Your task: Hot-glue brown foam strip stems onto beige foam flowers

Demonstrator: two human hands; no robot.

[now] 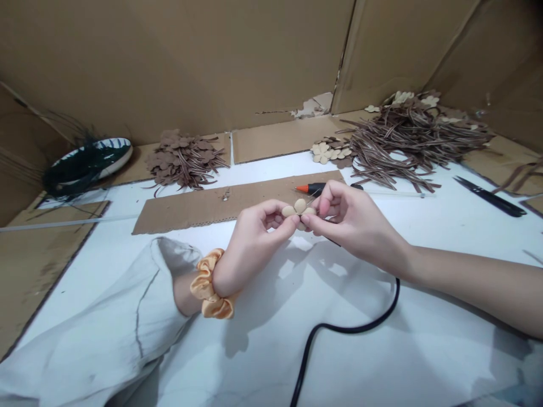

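It looked like a craft workshop: cardboard panels (178,62) walled a tabletop (263,350), brown flower cutouts (167,155) heaped at its far edge, strips (403,141) piled toward its far right corner and snips (504,204) near its right edge.

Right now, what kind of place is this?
Probably a craft worktable: there's a pale flower being pinched together, a big heap of brown strips, and an orange-tipped tool.
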